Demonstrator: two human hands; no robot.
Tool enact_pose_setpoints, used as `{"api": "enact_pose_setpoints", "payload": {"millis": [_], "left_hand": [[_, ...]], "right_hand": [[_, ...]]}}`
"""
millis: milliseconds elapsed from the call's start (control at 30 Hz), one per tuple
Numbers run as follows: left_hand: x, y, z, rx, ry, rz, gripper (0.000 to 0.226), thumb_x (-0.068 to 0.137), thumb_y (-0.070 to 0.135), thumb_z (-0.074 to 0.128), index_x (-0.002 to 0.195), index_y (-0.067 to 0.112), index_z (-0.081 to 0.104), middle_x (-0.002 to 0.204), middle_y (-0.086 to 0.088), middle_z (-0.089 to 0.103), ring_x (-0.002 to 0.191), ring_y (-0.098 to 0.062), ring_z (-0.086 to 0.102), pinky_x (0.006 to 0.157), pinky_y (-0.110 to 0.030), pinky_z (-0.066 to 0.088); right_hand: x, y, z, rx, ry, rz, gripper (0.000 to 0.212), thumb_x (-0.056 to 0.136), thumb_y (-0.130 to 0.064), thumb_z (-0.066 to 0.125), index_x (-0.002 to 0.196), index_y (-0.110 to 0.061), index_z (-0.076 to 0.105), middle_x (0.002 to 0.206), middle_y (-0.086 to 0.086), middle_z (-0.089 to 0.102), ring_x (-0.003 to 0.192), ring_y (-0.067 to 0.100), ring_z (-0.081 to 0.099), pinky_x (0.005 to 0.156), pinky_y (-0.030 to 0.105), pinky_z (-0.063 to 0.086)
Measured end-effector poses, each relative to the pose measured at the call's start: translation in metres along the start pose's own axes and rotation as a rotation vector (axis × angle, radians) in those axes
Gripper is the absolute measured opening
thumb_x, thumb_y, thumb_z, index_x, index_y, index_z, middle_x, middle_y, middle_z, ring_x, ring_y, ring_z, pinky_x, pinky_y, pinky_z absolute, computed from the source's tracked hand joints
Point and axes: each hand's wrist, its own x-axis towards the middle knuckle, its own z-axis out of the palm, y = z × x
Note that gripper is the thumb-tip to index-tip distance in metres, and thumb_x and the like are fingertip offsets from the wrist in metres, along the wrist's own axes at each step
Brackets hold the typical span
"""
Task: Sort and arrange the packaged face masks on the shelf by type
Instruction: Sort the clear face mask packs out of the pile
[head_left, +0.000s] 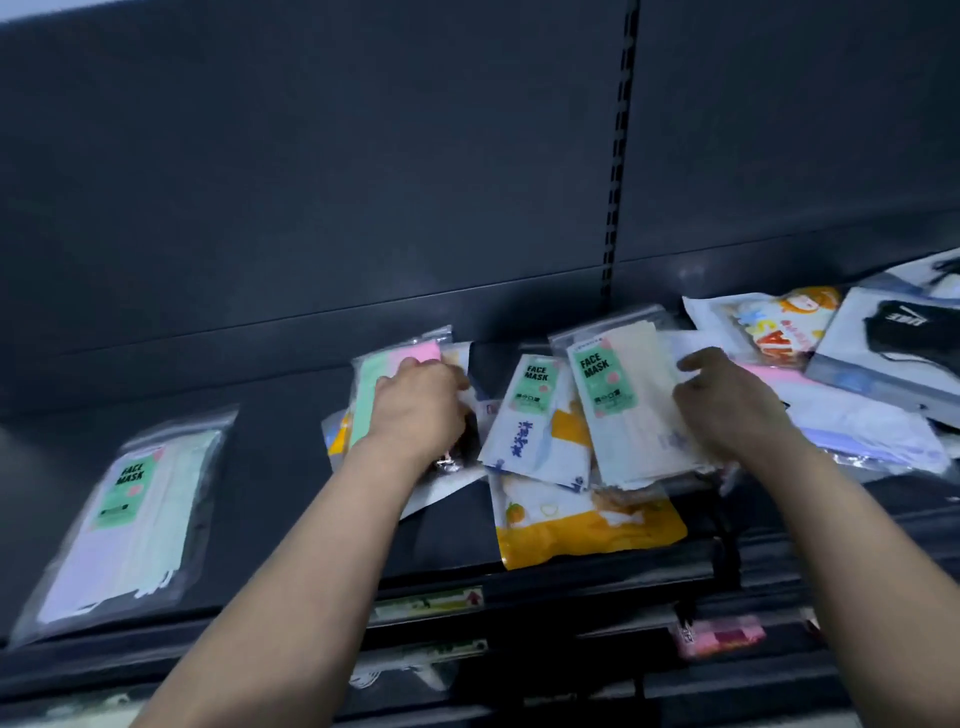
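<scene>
On the shelf (283, 447) one mask pack (130, 519) lies left, well apart from the overlapping heap (540, 415) (boxed mask (883, 343) far right).

Shelf: dark grey metal shelf (280, 426).
Left: clear plastic bag of pastel masks (130, 519), flat, alone.
Middle: jumbled heap of mask packets (545, 441).
Right: white box with black mask (893, 343).

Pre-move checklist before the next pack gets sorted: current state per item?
1. Right hand holds the beige FACE MASK pack: ok, thumb lies on its right edge.
2. Left hand grips the green-and-pink pack: cannot tell, fingertips hidden.
3. Matching stack to sort onto: ok, a lone FACE MASK pack lies at the left.
4. Room beside that pack: ok, bare shelf separates it from the pile.
5. Pile separated by type: not ok, yellow pack and blue-lettered pack overlap FACE MASK packs.
</scene>
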Motion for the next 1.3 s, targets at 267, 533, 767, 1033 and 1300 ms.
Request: {"api": "enact_pose_setpoints", "payload": {"millis": [267,533,767,1033,1300], "left_hand": [[0.002,0.047,0.011,-0.104,-0.180,-0.054,0.052,0.081,0.058,0.066,0.107,0.016,0.048,0.092,0.000,0.052,0.087,-0.022,0.055,0.062,-0.028,0.037],[0.006,0.033,0.001,-0.443,-0.197,-0.098,0.037,0.066,0.044,0.084,0.075,0.018,0.059,0.077,0.001,0.066,0.073,-0.018,0.064,0.059,-0.028,0.050],[0.001,-0.012,-0.012,-1.065,0.083,-0.210,0.025,0.072,0.030,0.077,0.076,0.017,0.056,0.081,-0.018,0.071,0.063,-0.026,0.065,0.062,-0.031,0.055],[-0.034,-0.057,-0.008,-1.419,0.074,-0.370,0.014,0.091,-0.006,0.057,0.094,0.008,0.057,0.098,-0.018,0.072,0.077,-0.025,0.065,0.075,-0.036,0.053],[-0.062,-0.101,-0.014,-1.366,0.222,-0.505,0.010,0.091,0.003,0.062,0.101,0.005,0.061,0.096,-0.015,0.074,0.082,-0.032,0.072,0.074,-0.048,0.059]], "right_hand": [[-0.009,-0.011,-0.002,0.196,0.157,0.079,0.036,0.089,-0.017,0.044,0.124,-0.023,0.047,0.108,0.003,0.067,0.095,0.028,0.059,0.075,0.033,0.044],[-0.013,-0.010,0.006,0.508,0.082,0.114,0.030,0.090,-0.018,0.048,0.119,-0.022,0.050,0.102,0.007,0.065,0.078,0.026,0.060,0.067,0.034,0.048],[-0.010,-0.027,0.002,0.981,0.000,0.096,0.026,0.095,-0.009,0.047,0.121,-0.015,0.050,0.090,0.008,0.065,0.071,0.020,0.062,0.057,0.029,0.054],[-0.003,-0.055,0.029,1.047,-0.084,0.053,0.027,0.095,-0.010,0.049,0.122,-0.014,0.050,0.112,0.011,0.062,0.082,0.018,0.061,0.066,0.032,0.052],[-0.017,-0.103,0.062,0.998,-0.195,-0.089,0.028,0.095,-0.008,0.048,0.123,-0.013,0.051,0.112,0.007,0.062,0.084,0.013,0.061,0.055,0.024,0.049]]}}
